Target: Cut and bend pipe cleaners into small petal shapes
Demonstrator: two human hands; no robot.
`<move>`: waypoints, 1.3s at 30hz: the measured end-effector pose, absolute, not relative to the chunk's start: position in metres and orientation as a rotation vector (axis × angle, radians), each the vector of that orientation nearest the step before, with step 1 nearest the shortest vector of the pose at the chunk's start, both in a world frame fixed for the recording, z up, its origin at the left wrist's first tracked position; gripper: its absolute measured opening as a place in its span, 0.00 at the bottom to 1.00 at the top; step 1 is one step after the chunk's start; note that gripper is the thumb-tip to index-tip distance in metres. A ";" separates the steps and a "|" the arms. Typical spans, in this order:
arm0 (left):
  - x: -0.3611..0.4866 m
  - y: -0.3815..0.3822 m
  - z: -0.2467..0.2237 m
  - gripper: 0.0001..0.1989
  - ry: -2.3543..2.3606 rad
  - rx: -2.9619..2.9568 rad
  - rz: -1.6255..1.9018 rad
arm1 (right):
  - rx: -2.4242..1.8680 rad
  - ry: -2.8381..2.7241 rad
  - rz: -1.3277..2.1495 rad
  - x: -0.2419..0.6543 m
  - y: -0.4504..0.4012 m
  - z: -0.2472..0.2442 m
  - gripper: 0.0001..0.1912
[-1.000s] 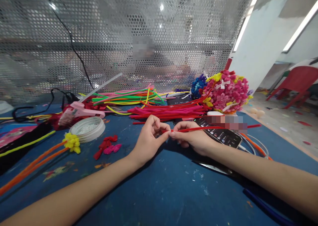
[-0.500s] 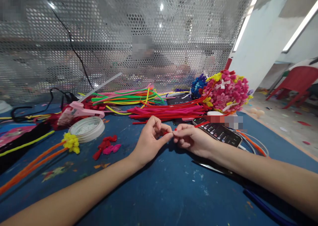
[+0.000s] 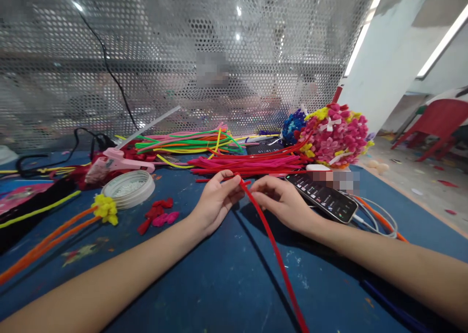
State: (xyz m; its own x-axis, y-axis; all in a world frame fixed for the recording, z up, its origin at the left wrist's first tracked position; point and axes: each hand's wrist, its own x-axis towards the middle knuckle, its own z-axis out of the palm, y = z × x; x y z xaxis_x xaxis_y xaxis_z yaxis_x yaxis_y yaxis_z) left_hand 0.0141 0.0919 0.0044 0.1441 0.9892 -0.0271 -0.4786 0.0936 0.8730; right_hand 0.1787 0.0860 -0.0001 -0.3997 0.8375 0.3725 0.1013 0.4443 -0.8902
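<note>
A long red pipe cleaner (image 3: 273,243) is pinched near its upper end by my left hand (image 3: 218,200), and its length slants down to the bottom edge. Just right of it, my right hand (image 3: 280,200) has its fingers curled but apart, with nothing visible in them. Beyond both hands lies a bundle of red and pink pipe cleaners (image 3: 248,165). Small red twisted pieces (image 3: 155,213) and a pink piece (image 3: 165,219) rest on the blue table left of my left hand. A yellow flower on orange stems (image 3: 105,209) lies farther left.
A white round dish of beads (image 3: 127,190) and a pink glue gun (image 3: 122,161) stand left. A phone (image 3: 323,198) with a cable lies beside my right hand. Pink and blue flower bunches (image 3: 334,135) stand back right, before a perforated metal screen (image 3: 164,55).
The red pipe cleaner now hangs toward the bottom of the view instead of running beneath my right hand. My right hand has let go and opened slightly; my left hand has shifted a little left.
</note>
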 end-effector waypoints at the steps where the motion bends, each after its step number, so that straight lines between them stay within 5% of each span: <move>1: 0.014 0.092 0.004 0.20 0.775 0.846 1.256 | -0.805 -1.719 1.120 0.178 0.087 -0.001 0.07; 14: 0.016 0.089 0.002 0.25 0.819 1.190 1.016 | -0.756 -1.101 2.118 0.180 0.093 -0.003 0.13; 28: 0.013 0.091 0.005 0.21 0.705 0.959 0.979 | -0.622 -1.176 2.020 0.174 0.090 0.001 0.09; 39: 0.018 0.089 -0.004 0.16 0.884 1.162 1.222 | -0.889 -1.497 1.426 0.180 0.099 -0.003 0.13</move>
